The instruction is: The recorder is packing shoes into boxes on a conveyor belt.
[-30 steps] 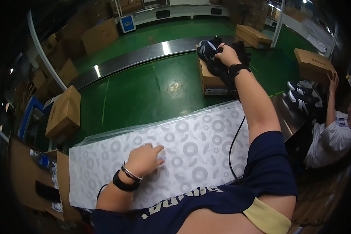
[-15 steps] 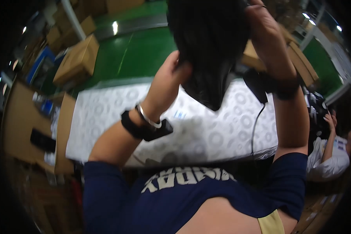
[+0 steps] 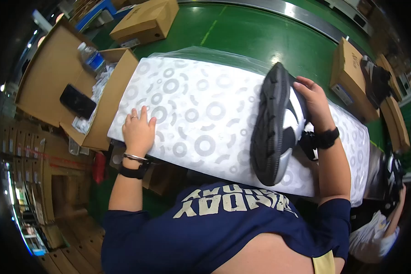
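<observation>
My right hand (image 3: 316,102) grips a black-and-white sneaker (image 3: 273,130) at its upper; the dark treaded sole faces left, and part of the upper is hidden. Beneath the sneaker lies a wide surface of white paper (image 3: 201,116) printed with grey rings and arcs. At that paper's left end rests my left hand (image 3: 139,132), empty, its fingers spread. Below my right wrist another black-and-white item (image 3: 308,145) shows, mostly covered.
An open cardboard box (image 3: 112,98) at left holds crumpled paper, a phone (image 3: 77,100) and a water bottle (image 3: 91,57). Closed boxes (image 3: 146,22) stand beyond. Another dark shoe (image 3: 375,81) sits by boxes at right, and a co-worker's arm (image 3: 396,212) shows lower right.
The sneaker, a dark blur high between both my hands before, has come down over the paper in my right hand. My left hand has let go and moved left onto the paper.
</observation>
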The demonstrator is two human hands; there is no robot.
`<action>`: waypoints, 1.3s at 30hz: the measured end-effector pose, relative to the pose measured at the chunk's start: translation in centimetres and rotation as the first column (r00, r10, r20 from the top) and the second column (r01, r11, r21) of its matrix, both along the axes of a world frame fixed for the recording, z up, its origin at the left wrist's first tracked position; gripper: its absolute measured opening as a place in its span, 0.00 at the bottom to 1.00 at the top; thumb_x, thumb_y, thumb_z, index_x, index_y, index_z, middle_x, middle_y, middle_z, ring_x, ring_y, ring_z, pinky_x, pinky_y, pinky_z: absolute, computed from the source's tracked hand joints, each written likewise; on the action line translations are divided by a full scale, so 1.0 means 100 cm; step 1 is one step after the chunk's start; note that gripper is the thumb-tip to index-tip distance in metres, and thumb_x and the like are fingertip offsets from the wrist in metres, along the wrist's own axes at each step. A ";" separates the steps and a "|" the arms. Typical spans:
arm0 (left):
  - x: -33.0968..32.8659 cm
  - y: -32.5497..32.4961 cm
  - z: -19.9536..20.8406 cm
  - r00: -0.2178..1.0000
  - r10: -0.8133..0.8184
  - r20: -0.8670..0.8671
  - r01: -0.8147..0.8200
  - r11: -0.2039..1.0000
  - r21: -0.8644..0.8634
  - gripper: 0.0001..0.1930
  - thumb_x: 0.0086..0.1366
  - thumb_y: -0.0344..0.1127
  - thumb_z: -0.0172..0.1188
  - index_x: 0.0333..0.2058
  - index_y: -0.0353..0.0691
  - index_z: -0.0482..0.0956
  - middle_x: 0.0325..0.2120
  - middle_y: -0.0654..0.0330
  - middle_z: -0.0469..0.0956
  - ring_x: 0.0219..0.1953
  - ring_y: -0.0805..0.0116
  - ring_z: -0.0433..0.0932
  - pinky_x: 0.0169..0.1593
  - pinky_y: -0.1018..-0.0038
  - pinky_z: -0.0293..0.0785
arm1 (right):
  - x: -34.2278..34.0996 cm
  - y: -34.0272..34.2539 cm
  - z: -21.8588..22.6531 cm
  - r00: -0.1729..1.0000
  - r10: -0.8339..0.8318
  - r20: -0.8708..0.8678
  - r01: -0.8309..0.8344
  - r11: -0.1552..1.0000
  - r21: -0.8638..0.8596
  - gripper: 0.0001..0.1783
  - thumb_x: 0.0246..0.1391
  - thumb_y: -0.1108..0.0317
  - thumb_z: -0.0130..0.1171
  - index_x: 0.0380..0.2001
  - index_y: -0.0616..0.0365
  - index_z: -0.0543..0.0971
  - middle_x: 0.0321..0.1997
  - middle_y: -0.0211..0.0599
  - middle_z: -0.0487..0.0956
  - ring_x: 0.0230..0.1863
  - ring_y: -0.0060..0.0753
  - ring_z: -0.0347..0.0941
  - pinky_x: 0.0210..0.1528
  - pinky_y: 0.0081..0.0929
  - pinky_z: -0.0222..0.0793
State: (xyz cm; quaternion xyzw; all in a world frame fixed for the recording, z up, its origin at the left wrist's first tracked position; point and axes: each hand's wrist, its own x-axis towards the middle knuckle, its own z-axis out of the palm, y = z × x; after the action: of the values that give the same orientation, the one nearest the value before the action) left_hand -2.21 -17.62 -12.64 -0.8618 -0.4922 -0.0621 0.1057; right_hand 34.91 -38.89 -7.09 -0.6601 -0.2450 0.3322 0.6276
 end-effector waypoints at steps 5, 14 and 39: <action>0.014 0.008 0.014 0.997 -0.008 0.073 0.014 0.996 -0.083 0.28 0.54 0.50 0.51 0.51 0.41 0.66 0.50 0.40 0.62 0.53 0.45 0.59 0.54 0.56 0.52 | 0.014 0.001 -0.003 0.996 -0.061 0.061 0.060 0.998 0.018 0.26 0.46 0.69 0.58 0.46 0.73 0.65 0.39 0.43 0.73 0.34 0.23 0.71 0.38 0.17 0.67; 0.005 0.017 0.006 0.990 0.022 0.140 -0.012 0.998 -0.068 0.31 0.53 0.49 0.54 0.50 0.31 0.64 0.50 0.42 0.63 0.54 0.49 0.59 0.56 0.58 0.51 | 0.000 0.001 -0.004 0.997 -0.071 0.043 0.071 0.997 0.024 0.27 0.44 0.66 0.59 0.46 0.71 0.66 0.38 0.41 0.73 0.33 0.22 0.70 0.37 0.16 0.66; 0.259 -0.119 0.113 0.196 -0.978 0.068 0.960 0.178 -0.215 0.30 0.47 0.54 0.57 0.48 0.48 0.68 0.52 0.45 0.61 0.54 0.40 0.56 0.54 0.46 0.49 | 0.080 -0.190 -0.030 0.881 -0.444 -0.165 0.385 0.873 -0.299 0.26 0.44 0.74 0.52 0.49 0.67 0.62 0.32 0.37 0.74 0.31 0.29 0.73 0.31 0.26 0.70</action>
State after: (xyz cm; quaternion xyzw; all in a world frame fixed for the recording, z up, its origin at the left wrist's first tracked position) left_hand 23.66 -29.50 -1.37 -0.9854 0.1658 -0.0260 -0.0282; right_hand 42.90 -57.86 -10.11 -0.7305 0.0222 0.2916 0.6172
